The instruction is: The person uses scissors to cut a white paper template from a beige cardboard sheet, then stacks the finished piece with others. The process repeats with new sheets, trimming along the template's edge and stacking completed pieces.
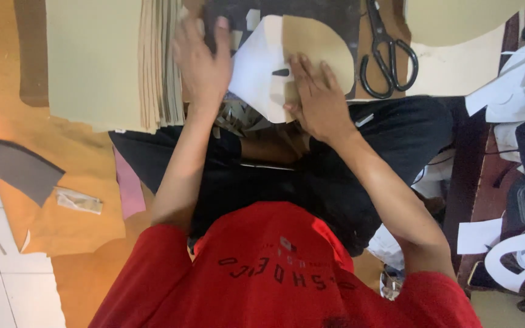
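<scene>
Tan template [317, 45] must stay flat on white sheet [256, 67]: right hand [317, 100] presses open-palmed at centre frame, left hand [202, 61] open, steadying upper centre.

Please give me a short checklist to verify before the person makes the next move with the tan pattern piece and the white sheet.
1. Right hand lies flat on the tan pattern piece: ok.
2. Tan pattern piece lies on top of the white sheet, both overlapping: ok.
3. Left hand presses down beside the white sheet, at the edge of the stack of beige sheets: ok.
4. Scissors lie apart from both hands, on the right: ok.
5. Edges of pattern and sheet exactly aligned: cannot tell, the hands cover part.
6. Any marking tool in the fingers: cannot tell.
</scene>
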